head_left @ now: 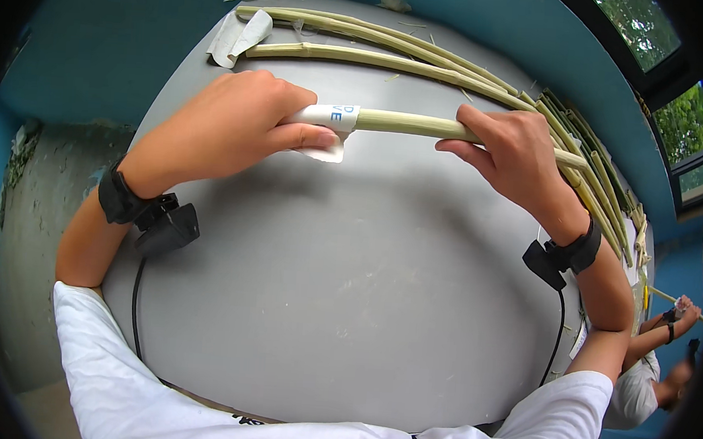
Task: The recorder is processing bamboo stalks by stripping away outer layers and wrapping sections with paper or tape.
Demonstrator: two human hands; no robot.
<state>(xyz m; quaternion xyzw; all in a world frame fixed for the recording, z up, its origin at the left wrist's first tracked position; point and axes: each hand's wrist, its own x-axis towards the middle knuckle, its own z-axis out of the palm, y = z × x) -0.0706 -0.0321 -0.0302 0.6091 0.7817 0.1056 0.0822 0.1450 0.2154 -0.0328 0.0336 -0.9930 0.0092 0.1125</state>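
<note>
A pale green cane stalk (pixel 410 124), bamboo-like, is held level above the table. My left hand (pixel 232 124) is closed round its left end, thumb pressing a white paper wrapper (pixel 343 118) with blue print against it. A loose flap of that paper hangs below the thumb. Further right, my right hand (pixel 518 153) grips the stalk with thumb and fingers. The stalk's right end sticks out past this hand. What lies under the left palm is hidden.
Several peeled stalks (pixel 361 57) lie along the far edge of the grey table (pixel 322 298), with greener stalks (pixel 604 162) bundled at the right. Crumpled white paper (pixel 239 37) rests at the far left. Another person (pixel 643 382) works at the right, holding a stalk.
</note>
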